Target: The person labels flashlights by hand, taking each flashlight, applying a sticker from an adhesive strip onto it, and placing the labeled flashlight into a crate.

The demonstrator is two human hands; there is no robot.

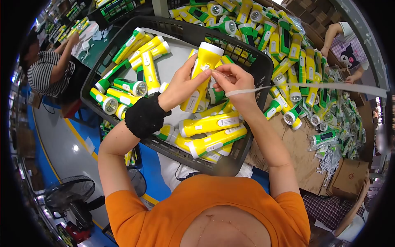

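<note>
A yellow flashlight with a white head [201,78] is held tilted, head up, in my left hand [183,83]. My left fingers wrap round its body, with the thumb on the front near the switch. My right hand [234,82] is pinched at the flashlight's right side, touching near my left thumb; what lies between its fingertips is too small to make out. A white strip [288,85] stretches from my right wrist toward the right. Both hands are over a black plastic crate [173,26] holding several yellow and green flashlights [210,124].
More flashlights [284,41] are heaped at the right, some in clear bags [345,119], beside a cardboard box [349,177]. A person's arm [330,39] reaches in there. Another person [49,70] works at the left. A fan [70,193] stands lower left.
</note>
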